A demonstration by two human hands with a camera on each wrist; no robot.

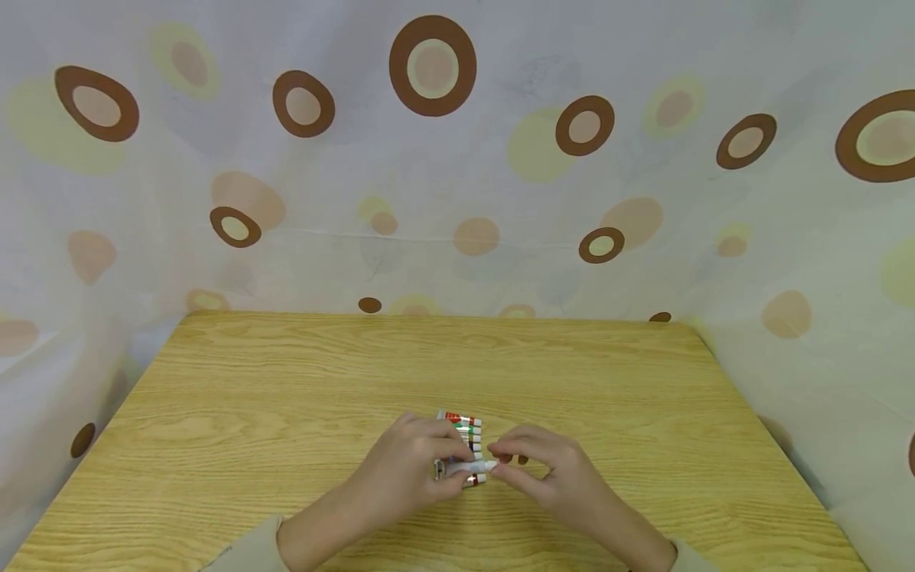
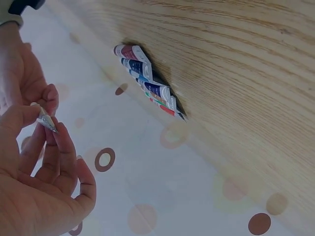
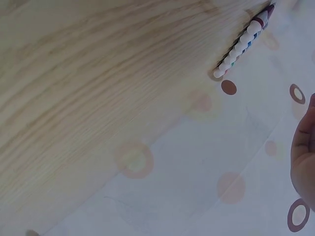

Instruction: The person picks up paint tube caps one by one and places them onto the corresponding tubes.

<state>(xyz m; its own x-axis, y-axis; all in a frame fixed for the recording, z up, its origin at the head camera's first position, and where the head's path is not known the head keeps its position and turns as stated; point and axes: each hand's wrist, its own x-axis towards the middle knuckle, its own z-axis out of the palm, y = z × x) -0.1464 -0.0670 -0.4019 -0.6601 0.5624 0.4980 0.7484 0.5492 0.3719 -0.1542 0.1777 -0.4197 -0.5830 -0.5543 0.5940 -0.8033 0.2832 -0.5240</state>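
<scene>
In the head view my left hand pinches a small silvery-white paint tube between thumb and fingers. Its white cap points right. My right hand is at the cap, thumb and index fingertips close around its end; whether they grip it cannot be made out. Under and beyond the held tube lies a row of paint tubes with coloured labels and white caps. The left wrist view shows my left hand holding the tube above the table. Only part of my right hand enters the right wrist view.
The wood-grain table stretches out beyond and to both sides of the hands. A pale curtain printed with brown, peach and yellow circles encloses its back and sides.
</scene>
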